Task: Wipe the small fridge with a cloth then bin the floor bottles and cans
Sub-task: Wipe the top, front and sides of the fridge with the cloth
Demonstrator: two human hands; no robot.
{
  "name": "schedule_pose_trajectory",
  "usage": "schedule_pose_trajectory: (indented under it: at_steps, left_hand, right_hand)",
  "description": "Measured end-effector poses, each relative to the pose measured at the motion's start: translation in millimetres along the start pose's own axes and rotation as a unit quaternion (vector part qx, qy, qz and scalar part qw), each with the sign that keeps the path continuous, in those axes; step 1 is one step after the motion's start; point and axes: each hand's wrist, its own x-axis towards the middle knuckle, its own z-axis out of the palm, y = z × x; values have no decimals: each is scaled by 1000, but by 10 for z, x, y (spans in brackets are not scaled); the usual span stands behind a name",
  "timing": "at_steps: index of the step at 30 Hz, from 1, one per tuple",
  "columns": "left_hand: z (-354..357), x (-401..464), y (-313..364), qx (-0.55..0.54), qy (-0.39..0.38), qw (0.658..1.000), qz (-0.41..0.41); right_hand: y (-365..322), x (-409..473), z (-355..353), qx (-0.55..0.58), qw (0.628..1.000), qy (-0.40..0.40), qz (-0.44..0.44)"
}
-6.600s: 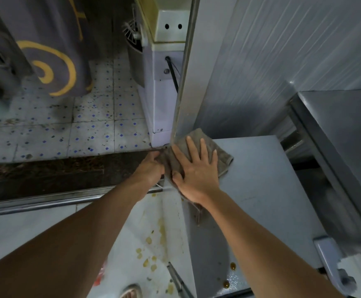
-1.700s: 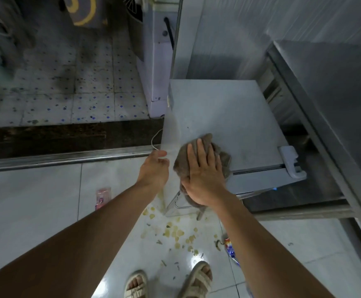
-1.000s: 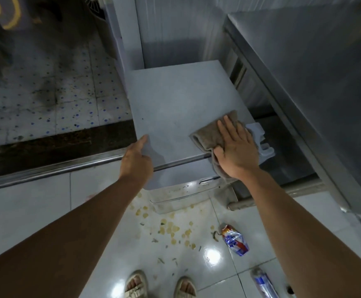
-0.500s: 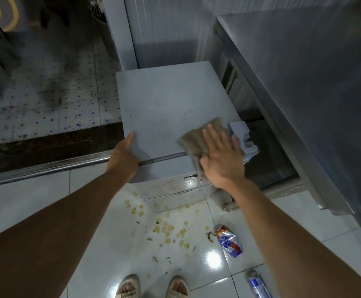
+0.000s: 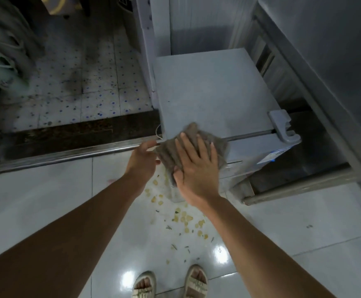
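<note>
Glossy pale tiled floor [image 5: 46, 201], yellowish crumbs [image 5: 184, 218] scattered near two sandalled feet [image 5: 169, 282]; steel threshold rail [image 5: 68, 155] crosses to a speckled tile area beyond. Small pale grey fridge [image 5: 214, 91] stands beside a stainless steel table [image 5: 330, 61] on the right. Both forearms reach forward and down. Right hand [image 5: 194, 166] lies flat, fingers straight and spread, pressing a crumpled grey-brown cloth [image 5: 171, 151] onto the fridge's near left top corner, cloth draping over the front edge. Left hand [image 5: 143, 158] just beside it, fingers loosely curled at the cloth's left edge; whether it pinches the cloth cannot be told.
</note>
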Motion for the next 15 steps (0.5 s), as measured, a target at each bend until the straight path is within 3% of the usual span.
schedule_pose_trajectory:
  at_steps: [4,9,15]
  left_hand:
    - [-209,17,-65,50,24,998,1]
    - [-231,39,-96,59,7,998,17]
    - [170,-18,81,121,-13,984,127]
  right_hand:
    - [-321,101,132,-55,996,-28,-60]
    - [20,40,87,-73,991,-12,-109]
    - [779,-104,-117,-94,994,1,-61]
